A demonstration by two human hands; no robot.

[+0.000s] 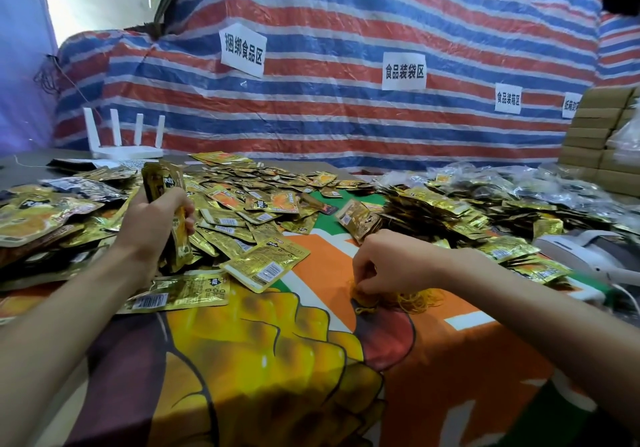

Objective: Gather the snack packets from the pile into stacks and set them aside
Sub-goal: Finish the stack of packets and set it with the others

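Printed cloth (450, 377) under heaped snack packets (263, 204)

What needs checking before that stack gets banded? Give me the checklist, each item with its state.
1. Stack secure in the left grip: ok, fingers curled round it, held upright.
2. Stack's edges squared: cannot tell.
3. Right grip at the rubber bands: ok, fingertips pinch into the heap.
4. Only one band picked out: cannot tell.
5. Bare cloth in front to work over: ok.
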